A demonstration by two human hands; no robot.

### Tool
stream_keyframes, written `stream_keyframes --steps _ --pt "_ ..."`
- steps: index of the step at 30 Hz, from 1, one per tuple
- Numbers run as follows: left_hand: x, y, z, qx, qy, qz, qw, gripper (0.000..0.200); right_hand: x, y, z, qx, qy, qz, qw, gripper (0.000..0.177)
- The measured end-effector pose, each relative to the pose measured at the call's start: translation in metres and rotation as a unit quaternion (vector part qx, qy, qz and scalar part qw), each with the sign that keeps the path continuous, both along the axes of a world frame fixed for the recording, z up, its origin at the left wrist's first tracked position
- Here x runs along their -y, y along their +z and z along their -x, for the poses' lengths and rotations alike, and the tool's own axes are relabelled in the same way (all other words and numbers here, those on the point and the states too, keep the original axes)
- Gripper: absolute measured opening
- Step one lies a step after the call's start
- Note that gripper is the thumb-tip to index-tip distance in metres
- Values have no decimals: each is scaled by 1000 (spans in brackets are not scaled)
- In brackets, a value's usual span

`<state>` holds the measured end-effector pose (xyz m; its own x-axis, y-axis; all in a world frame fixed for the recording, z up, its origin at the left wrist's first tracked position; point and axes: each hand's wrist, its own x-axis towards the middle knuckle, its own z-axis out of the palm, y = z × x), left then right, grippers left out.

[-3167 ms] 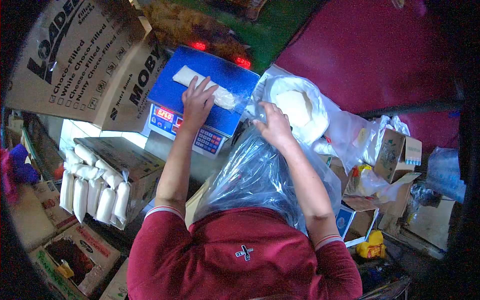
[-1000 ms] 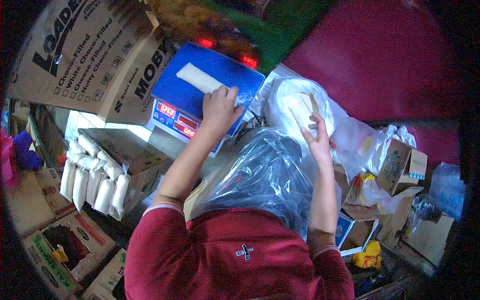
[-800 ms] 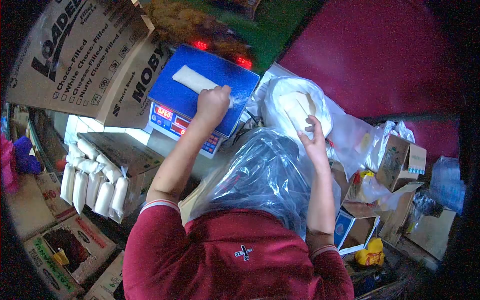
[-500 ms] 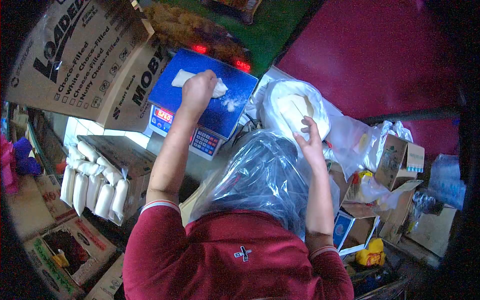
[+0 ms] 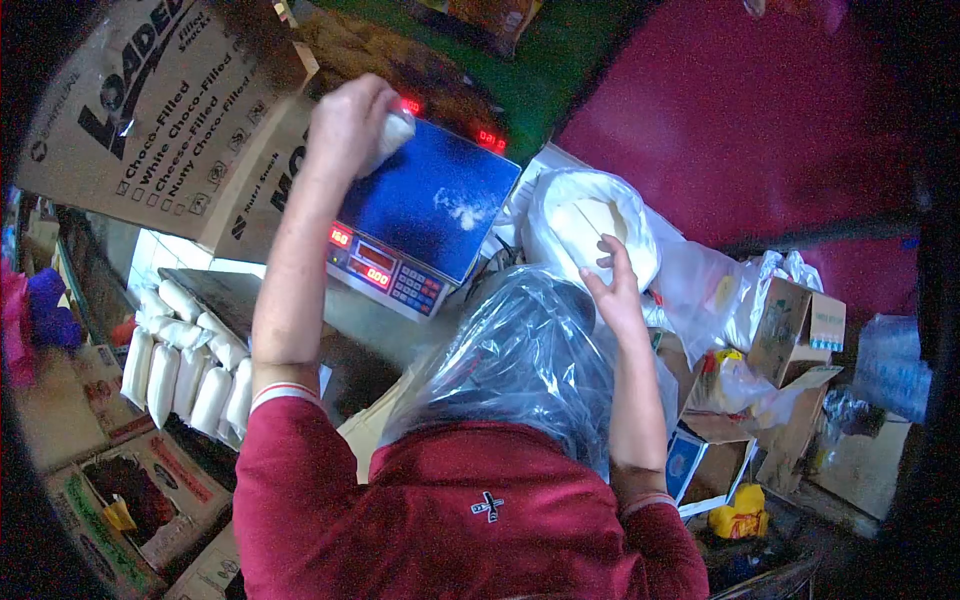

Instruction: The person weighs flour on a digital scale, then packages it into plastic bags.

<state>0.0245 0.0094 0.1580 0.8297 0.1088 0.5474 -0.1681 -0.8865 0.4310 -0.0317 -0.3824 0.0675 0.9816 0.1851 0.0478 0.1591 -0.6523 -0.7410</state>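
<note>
My left hand (image 5: 348,125) is closed around a small plastic bag of white powder (image 5: 396,132), mostly hidden by my fingers. It is raised over the far left corner of a digital scale's blue plate (image 5: 430,195). Some spilled white powder (image 5: 466,212) lies on the plate. My right hand (image 5: 617,285) holds nothing; its thumb and fingers are apart. It hovers at the near side of an open white sack (image 5: 640,215) with pale powder (image 5: 590,228) inside.
Filled white bags (image 5: 190,375) are stacked at the left beside a large printed carton (image 5: 150,130). Clear plastic (image 5: 510,340) bulges in front of my chest. Open cardboard boxes (image 5: 720,460) and plastic bags stand at the right.
My left hand has lifted the bag of powder off the scale plate and moved it up and left. The scale's red readout has changed. My right hand has barely moved.
</note>
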Motion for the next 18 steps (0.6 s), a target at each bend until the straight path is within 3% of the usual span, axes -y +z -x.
stream_keyframes --steps 2,4,7,12,15,18 --pt "-14 24 -1 -38 9 60 997 15 2 1 0 -3 -5 -15 1000 60" --pt "-30 22 -11 -64 -60 29 996 17 3 2 3 -4 -6 -16 1000 60" --pt "-52 31 -13 -74 -26 41 996 18 4 8 -1 7 -2 -11 1000 59" --pt "-59 51 -12 -105 -59 -4 993 21 6 15 5 12 -1 -8 1000 59" --pt "-44 39 -10 -103 -89 -9 991 19 4 20 7 -26 -7 -45 999 56" --pt "-23 7 -6 -102 -100 -32 989 17 6 15 5 19 6 -20 1000 58"
